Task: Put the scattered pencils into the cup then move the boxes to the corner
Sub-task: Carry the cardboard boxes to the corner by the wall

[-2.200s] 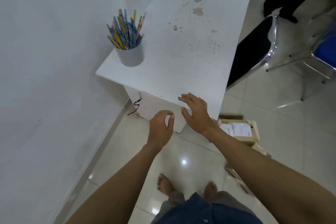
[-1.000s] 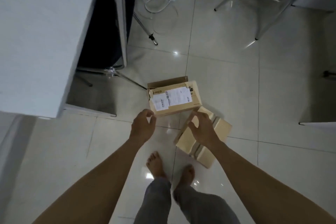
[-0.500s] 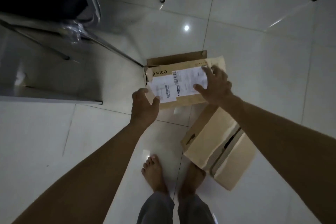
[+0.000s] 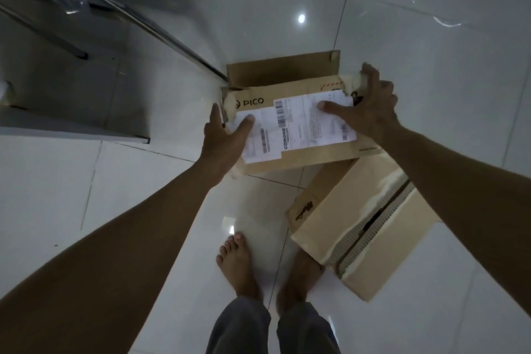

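Cardboard everywhere on this one. The brown cardboard PICO box [image 4: 304, 158] with a white shipping label sits low on the glossy white tile floor [image 4: 431, 37], its rear flap hanging open. A plain tan cardboard box [image 4: 359, 224] lies skewed just beside it, nearer the person's bare feet [image 4: 238, 261]. A metal chair leg [image 4: 161, 34] slants in from the upper left and ends right by the PICO box.

Progress-wise, no pencils and no cup are in shot, so I can't say anything about that half. I'd put the box half right at its start: both boxes are out on open floor, no corner of the room is visible, and only one box has hands on it. The tan one is untouched.

Pose: both arms reach down and forward, so the person is bent right over. The left hand [image 4: 224, 135] has the left end, thumb lying on top across the label and the other fingers [image 4: 214, 115] running down the side. The right hand [image 4: 370, 106] has the far right corner, thumb flat on the label and fingers [image 4: 370, 72] hooked over the back edge. So both sets of fingers are clamped on the PICO box, one at each end. I can't tell whether it's off the floor yet.
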Available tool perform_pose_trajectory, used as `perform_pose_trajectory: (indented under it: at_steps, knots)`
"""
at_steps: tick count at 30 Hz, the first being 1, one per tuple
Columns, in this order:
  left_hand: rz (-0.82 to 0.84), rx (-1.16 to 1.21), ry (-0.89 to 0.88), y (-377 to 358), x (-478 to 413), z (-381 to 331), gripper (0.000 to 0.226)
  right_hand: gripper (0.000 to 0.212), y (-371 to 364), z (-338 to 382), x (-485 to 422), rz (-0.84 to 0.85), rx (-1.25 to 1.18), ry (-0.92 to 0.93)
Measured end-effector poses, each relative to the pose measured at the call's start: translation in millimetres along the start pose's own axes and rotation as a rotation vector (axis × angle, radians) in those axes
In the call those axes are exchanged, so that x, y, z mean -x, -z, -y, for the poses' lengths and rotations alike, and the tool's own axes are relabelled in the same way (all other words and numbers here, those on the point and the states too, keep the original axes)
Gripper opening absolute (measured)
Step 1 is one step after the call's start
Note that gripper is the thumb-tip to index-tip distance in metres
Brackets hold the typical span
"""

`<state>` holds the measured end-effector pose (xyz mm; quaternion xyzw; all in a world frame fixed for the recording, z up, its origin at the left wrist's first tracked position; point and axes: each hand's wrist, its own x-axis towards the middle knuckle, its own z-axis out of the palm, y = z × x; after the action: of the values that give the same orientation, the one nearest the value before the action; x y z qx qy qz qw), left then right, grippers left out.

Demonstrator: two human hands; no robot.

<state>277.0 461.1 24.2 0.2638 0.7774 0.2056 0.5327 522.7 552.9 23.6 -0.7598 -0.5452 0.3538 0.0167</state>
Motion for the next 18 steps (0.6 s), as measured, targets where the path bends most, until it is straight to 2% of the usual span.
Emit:
perform_pose_trajectory:
  at_steps: [3,5,9,11,13,16,18]
  knots:
    - [0.051,0.070,0.055,10.7,13.6,10.1,0.065,0.081,1.2,-4.0,25.9,-0.092,-0.103,0.042]
    - [0.048,0.172,0.109,16.6,25.7,21.0,0.047,0.071,2.1,-6.0,42.3,-0.120,-0.169,0.038]
    - [-0.042,0.265,0.243,15.3,46.7,45.7,0.042,0.067,2.9,-14.3,67.6,-0.169,-0.299,0.017]
    - [-0.059,0.291,0.338,12.2,55.6,62.8,0.037,0.066,5.8,-18.8,75.3,-0.132,-0.314,-0.029]
    - [-0.060,0.325,0.406,10.1,69.3,82.3,0.041,0.061,7.5,-22.9,83.4,-0.068,-0.231,-0.036]
    - [-0.001,0.297,0.437,7.2,88.6,97.5,0.060,0.049,6.9,-27.7,97.0,-0.021,-0.134,-0.017]
    - [-0.039,0.292,0.448,10.2,95.3,93.7,0.063,0.055,7.1,-28.1,105.4,-0.015,-0.145,-0.059]
